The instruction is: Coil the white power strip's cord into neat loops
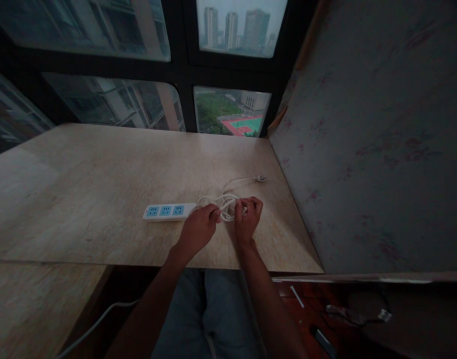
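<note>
A white power strip (pixel 168 211) with blue sockets lies on the wooden table (pixel 101 189). Its white cord (pixel 226 203) is gathered in loops just right of the strip. My left hand (pixel 198 229) pinches the loops at their left side, fingers closed on the cord. My right hand (pixel 248 218) grips the loops at their right side, fingers curled round the cord. The cord's free end runs on to the plug (pixel 261 178), which lies on the table beyond my right hand.
A tall grey panel (pixel 370 149) walls off the table's right edge. Windows (pixel 232 109) stand behind the table's far edge. A second cable (pixel 97 324) hangs below the table's front edge on the left. Small objects lie on the dark floor (pixel 337 319) at lower right.
</note>
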`<state>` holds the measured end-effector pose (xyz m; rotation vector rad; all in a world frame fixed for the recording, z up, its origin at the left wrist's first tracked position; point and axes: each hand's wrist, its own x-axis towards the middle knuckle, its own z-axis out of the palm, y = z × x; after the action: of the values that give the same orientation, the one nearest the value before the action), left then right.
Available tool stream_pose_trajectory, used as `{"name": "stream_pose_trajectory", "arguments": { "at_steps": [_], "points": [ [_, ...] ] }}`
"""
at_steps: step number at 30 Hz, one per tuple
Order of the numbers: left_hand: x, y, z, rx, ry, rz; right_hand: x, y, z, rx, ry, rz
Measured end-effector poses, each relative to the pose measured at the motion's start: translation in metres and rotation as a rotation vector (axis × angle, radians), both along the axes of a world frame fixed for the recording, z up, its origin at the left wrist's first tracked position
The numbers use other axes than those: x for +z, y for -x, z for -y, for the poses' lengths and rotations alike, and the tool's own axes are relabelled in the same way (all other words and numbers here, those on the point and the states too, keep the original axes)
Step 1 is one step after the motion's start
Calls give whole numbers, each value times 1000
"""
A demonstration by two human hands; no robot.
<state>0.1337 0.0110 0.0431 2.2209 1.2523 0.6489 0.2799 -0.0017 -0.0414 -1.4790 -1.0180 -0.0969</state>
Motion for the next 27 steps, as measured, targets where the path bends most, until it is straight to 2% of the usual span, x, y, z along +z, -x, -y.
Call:
{"name": "stream_pose_trajectory", "arguments": {
  "at_steps": [6,10,13,16,19,21,27],
  "points": [
    [-17,26,15,41,-10,292,1,2,1,18,34,-46],
    [-32,34,23,63,-22,412,-3,4,2,61,138,-95],
    [-44,43,28,89,-26,464,-6,4,2,126,179,-183],
    [-49,57,30,67,14,411,-7,3,2,216,140,-216],
    [-43,65,30,-17,101,259,-6,4,3,250,95,-172],
    [-34,62,27,-15,113,198,-5,6,4,256,80,-141],
    [-9,13,5,79,-73,169,-4,8,5,253,62,-58]
  ]
}}
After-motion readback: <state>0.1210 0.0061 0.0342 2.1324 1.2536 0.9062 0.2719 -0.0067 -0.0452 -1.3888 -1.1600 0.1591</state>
